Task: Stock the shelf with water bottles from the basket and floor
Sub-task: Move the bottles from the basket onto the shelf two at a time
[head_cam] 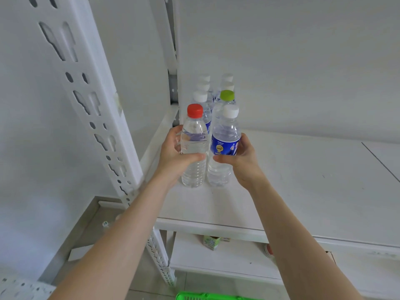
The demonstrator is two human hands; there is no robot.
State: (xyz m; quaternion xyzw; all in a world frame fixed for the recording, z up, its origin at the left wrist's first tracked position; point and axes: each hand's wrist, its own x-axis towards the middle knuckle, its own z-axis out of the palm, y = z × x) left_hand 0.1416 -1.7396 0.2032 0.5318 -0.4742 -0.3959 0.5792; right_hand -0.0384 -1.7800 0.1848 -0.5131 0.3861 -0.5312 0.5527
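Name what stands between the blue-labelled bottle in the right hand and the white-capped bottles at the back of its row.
One green-capped bottle, standing upright on the shelf just behind the blue-labelled bottle; the head view shows it.

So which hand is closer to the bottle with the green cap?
Right. The right hand grips the blue-label bottle directly in front of the green-capped bottle; the left hand holds the red-capped bottle further left.

**A:** What are the bottles (193, 169) made of?
**B:** Clear, glossy plastic, ribbed lower down. Caps (195, 110) are matt plastic.
**A:** And the shelf (303, 191)?
**B:** Smooth matt white board. Its post (95, 68) looks like painted metal. The basket (194, 297) is shiny green plastic.
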